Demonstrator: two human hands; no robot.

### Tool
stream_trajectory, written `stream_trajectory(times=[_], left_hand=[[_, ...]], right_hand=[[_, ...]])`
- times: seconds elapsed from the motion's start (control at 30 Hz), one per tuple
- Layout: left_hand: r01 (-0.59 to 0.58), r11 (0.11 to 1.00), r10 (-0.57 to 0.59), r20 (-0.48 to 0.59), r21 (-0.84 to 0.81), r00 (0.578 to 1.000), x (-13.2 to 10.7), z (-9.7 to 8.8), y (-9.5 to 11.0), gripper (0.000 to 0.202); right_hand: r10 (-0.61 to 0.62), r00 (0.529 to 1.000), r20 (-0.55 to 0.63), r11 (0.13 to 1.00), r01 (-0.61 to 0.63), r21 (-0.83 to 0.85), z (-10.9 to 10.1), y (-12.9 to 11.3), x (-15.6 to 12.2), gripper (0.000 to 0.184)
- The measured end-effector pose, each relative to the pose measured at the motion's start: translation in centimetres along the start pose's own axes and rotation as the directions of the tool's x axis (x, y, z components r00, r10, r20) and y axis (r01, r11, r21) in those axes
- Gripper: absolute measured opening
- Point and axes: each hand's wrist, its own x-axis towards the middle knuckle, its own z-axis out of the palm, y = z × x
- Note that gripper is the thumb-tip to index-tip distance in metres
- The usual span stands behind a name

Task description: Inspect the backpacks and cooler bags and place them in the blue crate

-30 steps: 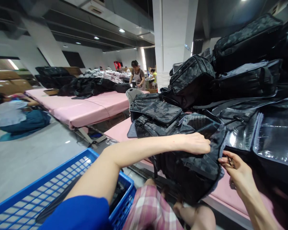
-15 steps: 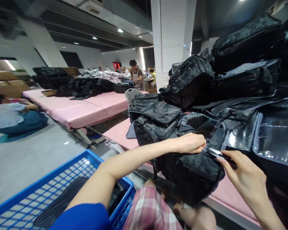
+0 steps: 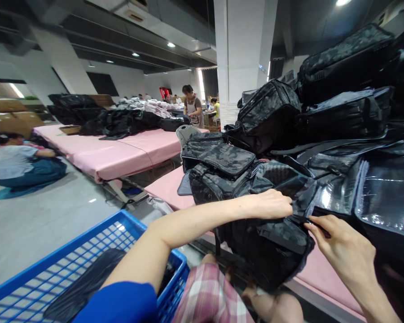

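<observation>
A dark camouflage backpack (image 3: 272,251) lies on the edge of a pink table (image 3: 170,186) right in front of me. My left hand (image 3: 272,204) reaches across its top, fingers curled and pinching the fabric near the open edge. My right hand (image 3: 343,255) is closed on a small pair of dark thread snips (image 3: 318,223). Their tip touches the bag's edge just right of my left fingertips. The blades are mostly hidden between my fingers and the fabric.
A tall pile of camouflage backpacks (image 3: 343,112) fills the right side. A blue plastic basket (image 3: 87,264) stands at my lower left. Beyond it are another pink table (image 3: 121,152), a person sitting on the floor (image 3: 20,163), a person standing (image 3: 192,105) and a white pillar (image 3: 242,58).
My right hand rose from below the bag's edge and brought the snips to it; the blade that showed half a second ago is now tucked against the fabric. My left hand barely shifted.
</observation>
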Motion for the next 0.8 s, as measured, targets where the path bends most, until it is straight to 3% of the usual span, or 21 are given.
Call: stream_trajectory(times=[0.3, 0.63, 0.73, 0.8], left_hand=[[0.056, 0.998, -0.057, -0.034, -0.037, 0.998, -0.4, 0.6, -0.1, 0.015], [0.04, 0.996, -0.04, -0.003, 0.075, 0.999, -0.9, -1.4, 1.9, 0.018], [0.094, 0.995, -0.095, -0.034, -0.015, 0.995, -1.7, -2.0, 1.4, 0.02], [0.135, 0.972, -0.144, -0.033, -0.193, 0.989, -2.3, -2.7, 0.8, 0.03]], right_hand=[[-0.002, 0.998, 0.063, 1.0, 0.001, 0.01, 0.7, -0.1, 0.2, 0.042], [-0.023, 0.998, 0.066, 1.0, 0.023, 0.001, 0.5, -0.9, 1.2, 0.032], [0.106, 0.99, 0.099, 0.965, -0.126, 0.23, 0.2, -0.4, 0.9, 0.036], [0.325, 0.929, 0.176, 0.815, -0.369, 0.446, 0.2, 0.5, 0.3, 0.039]])
